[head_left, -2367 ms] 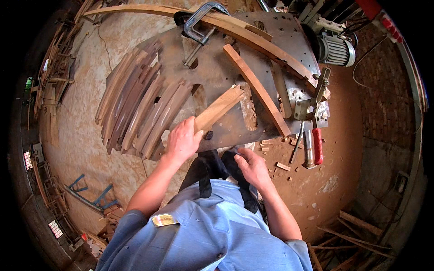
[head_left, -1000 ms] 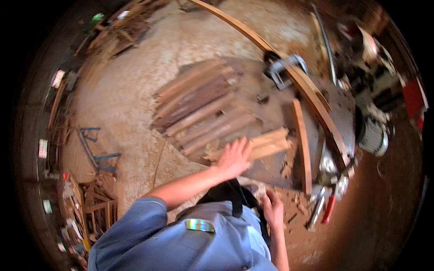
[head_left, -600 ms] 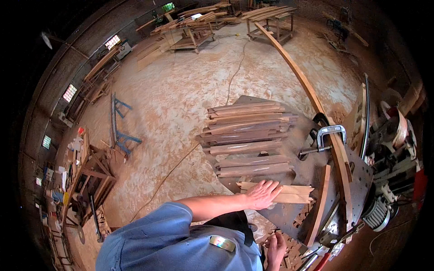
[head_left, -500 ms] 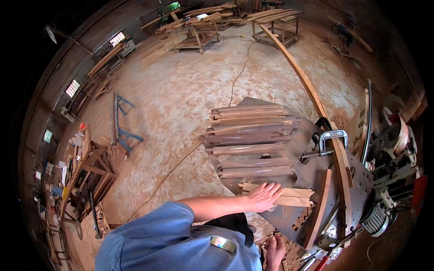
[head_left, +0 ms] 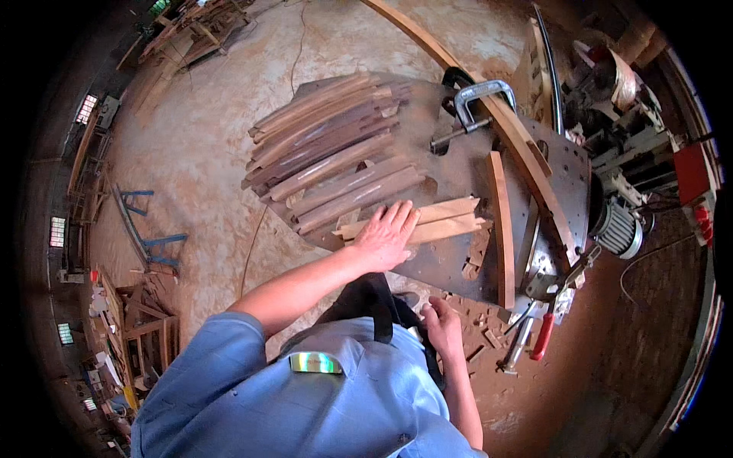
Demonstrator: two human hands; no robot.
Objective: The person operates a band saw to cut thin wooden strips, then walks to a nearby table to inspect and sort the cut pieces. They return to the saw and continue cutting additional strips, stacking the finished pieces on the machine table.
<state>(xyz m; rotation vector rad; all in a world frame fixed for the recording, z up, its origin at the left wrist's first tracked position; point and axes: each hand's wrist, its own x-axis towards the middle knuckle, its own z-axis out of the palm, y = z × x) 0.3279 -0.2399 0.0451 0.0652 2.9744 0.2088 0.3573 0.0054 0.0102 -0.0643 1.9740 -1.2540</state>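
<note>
Between the dark slats (head_left: 355, 192) and a curved strip (head_left: 502, 229), pale pieces (head_left: 447, 227) pointed lengthwise rightward, slightly away. The left hand (head_left: 387, 235) lay flat upon them; the right hand (head_left: 444, 327) hung half-curled, seemingly empty.

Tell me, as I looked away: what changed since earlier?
The left hand has loosened its grip and now lies palm-down over the pale wood; two pieces show side by side where one did. The right hand stays off it; the clamp and dark pieces stay put.

Wood strips (head_left: 328, 145) at left on table (head_left: 458, 164), two pieces (head_left: 447, 227) under left hand (head_left: 384, 238), clamp (head_left: 482, 89) behind, motor (head_left: 618, 230) at right
</note>
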